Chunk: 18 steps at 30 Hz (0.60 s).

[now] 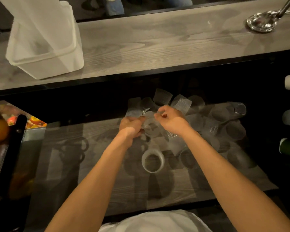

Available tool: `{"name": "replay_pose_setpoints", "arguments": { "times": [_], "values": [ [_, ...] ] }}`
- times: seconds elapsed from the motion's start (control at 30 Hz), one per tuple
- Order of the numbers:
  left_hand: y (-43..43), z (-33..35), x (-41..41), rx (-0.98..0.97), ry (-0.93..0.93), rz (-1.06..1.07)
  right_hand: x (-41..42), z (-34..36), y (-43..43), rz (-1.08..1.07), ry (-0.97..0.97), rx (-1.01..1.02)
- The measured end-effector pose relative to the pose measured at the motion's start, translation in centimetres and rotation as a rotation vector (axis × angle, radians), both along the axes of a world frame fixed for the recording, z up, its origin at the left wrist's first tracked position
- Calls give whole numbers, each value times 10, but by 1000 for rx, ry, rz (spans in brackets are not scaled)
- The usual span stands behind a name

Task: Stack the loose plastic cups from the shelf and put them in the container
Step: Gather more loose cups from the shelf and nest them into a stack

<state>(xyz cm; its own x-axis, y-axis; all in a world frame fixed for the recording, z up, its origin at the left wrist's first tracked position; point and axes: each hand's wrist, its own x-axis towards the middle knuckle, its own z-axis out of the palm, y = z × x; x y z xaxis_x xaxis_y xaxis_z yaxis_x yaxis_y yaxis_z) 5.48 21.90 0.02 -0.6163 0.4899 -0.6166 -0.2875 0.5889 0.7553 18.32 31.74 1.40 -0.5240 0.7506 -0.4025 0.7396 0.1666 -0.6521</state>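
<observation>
On my feed rn: left hand [132,127] n right hand [172,120] both curled tight round one clear cup [151,127], well below-right of the container [57,68]. Loose cups [162,97] sit on the shelf [90,148] below the container too.

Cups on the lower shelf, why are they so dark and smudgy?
Head view: the lower shelf lies in shadow under the brighter upper shelf; the loose cups are clear and blurred; the held cup in the left hand and right hand is smeared.
</observation>
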Motion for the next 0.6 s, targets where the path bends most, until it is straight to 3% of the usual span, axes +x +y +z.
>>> {"name": "replay_pose_setpoints", "arguments": {
  "times": [0.1, 0.2, 0.33, 0.4, 0.6],
  "values": [
    [2, -3, -12, 74, 15, -93, 3, -7, 11, -92, 168, -182],
    [0, -3, -20, 87, 118, -260, 2, -15, 17, -76, 144, -200],
    [-2, -10, -18, 110, 245, -477, -3, -26, 13, 77, 16, -115],
    [-4, -16, -15, 73, 397, -595, -3, -32, 9, 147, -43, -9],
    [-7, -34, -11, 26, 642, -694, -2, -32, -3, 289, -131, 232]
  ]
}}
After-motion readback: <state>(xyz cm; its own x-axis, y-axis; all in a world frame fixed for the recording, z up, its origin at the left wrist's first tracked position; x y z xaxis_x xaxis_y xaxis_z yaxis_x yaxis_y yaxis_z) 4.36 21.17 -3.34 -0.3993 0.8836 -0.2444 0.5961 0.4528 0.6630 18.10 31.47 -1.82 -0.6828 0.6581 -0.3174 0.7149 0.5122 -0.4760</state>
